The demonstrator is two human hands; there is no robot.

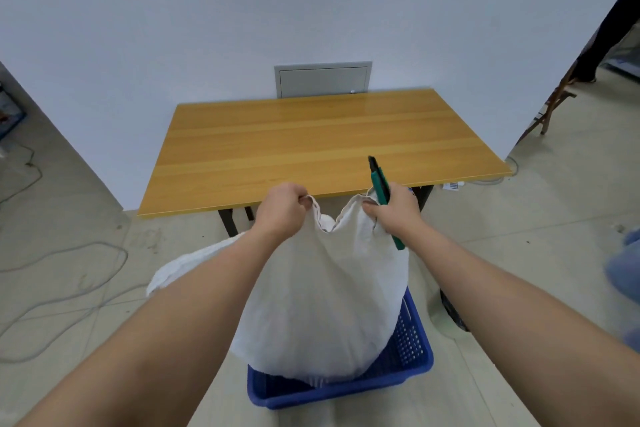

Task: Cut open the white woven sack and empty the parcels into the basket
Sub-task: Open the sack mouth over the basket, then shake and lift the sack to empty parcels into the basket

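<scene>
The white woven sack [325,298] hangs full and bulging over the blue plastic basket [412,354] on the floor, its lower end resting inside the basket. My left hand [282,211] grips one upper corner of the sack. My right hand [394,210] pinches the other upper corner and also holds a green utility knife [381,184], its black tip pointing up and away. The sack's top edge sags in a V between my hands. A second white sack or cloth [187,270] lies behind my left forearm. No parcels are visible.
A wooden table [311,146] stands just beyond the sack against a white wall, with a grey wall panel [323,80] behind it. Grey cables [69,274] trail on the floor at left. A folding chair [554,104] and another person's blue-clad leg [623,263] are at right.
</scene>
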